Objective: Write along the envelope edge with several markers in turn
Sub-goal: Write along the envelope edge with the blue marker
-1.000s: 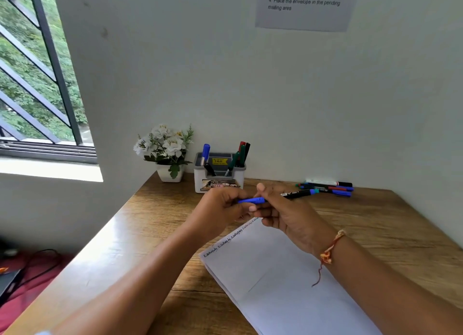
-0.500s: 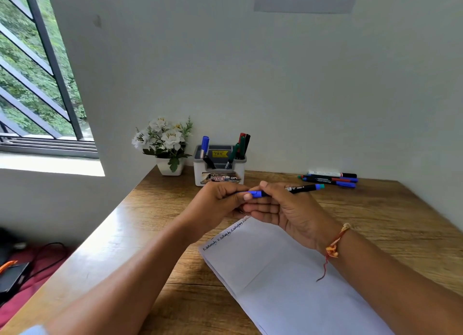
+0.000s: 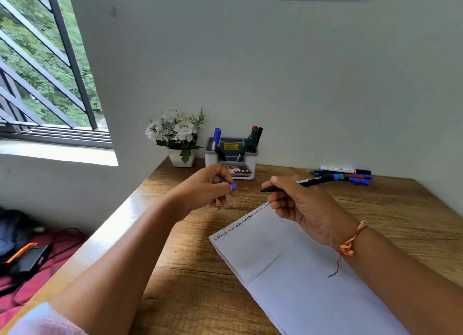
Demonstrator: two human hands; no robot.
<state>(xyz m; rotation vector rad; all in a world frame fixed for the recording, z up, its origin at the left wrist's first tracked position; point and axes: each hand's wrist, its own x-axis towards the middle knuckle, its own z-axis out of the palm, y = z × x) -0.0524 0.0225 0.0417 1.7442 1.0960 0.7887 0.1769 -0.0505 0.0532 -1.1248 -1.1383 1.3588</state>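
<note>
The left hand [image 3: 209, 188] pinches a blue cap [image 3: 233, 186], held apart from the marker [image 3: 300, 183] that the right hand [image 3: 298, 204] grips, bare tip pointing left. Both hover over the desk [image 3: 388, 214], just above the envelope [image 3: 288, 267], which lies flat with handwriting along its far edge; more markers [image 3: 350, 175] lie near the wall

My left hand [image 3: 210, 187] pinches a small blue cap [image 3: 233, 186] above the table [image 3: 388, 222], just beyond the written edge of the envelope [image 3: 275, 247]. My right hand [image 3: 300, 204] grips a black marker [image 3: 310, 182] over the far end of this edge. Its bare tip points to the cap but does not touch it. Far behind the envelope, at the wall, stand a pen holder [image 3: 231, 159] and a flower pot [image 3: 181, 159], and some loose markers [image 3: 350, 175] lie there.
</note>
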